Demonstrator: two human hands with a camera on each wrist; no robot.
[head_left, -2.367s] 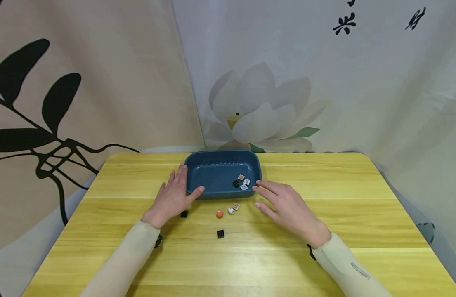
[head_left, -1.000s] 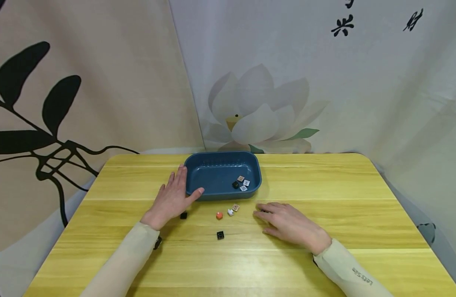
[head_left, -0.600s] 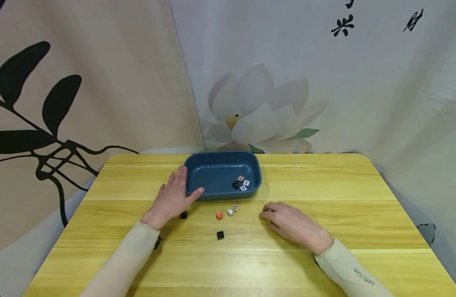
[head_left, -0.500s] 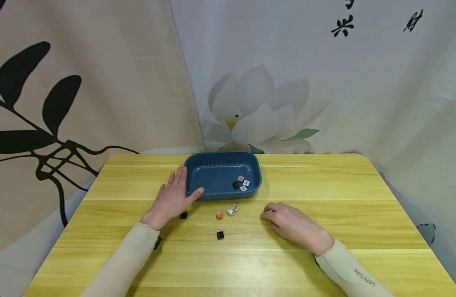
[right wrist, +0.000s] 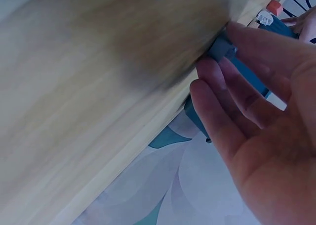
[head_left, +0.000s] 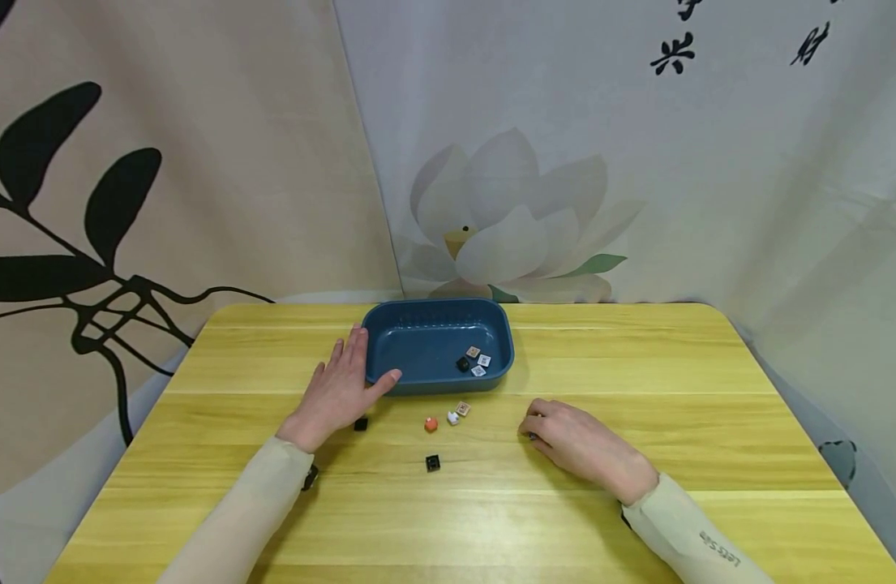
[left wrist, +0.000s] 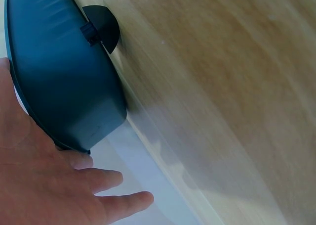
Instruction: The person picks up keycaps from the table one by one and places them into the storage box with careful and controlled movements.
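- Right hand [head_left: 582,442] has slid away from the blue tray [head_left: 411,349], pinching a grey piece [right wrist: 222,49]!
- Left hand [head_left: 334,397], fingers spread, touches the tray.
- Four pieces [head_left: 484,360] in; five loose pieces [head_left: 433,463] outside.

Soft, even light over a yellow table [head_left: 637,389], clearest from the head view.
A pale sheen lies on the table's near middle; diffuse shadows fall inward beside the left sleeve [head_left: 236,515] and right sleeve [head_left: 684,523]. Both wrist views look hazier, the table's grain smeared, and a dark, blurred shadow spreads beside the right hand [right wrist: 274,136].
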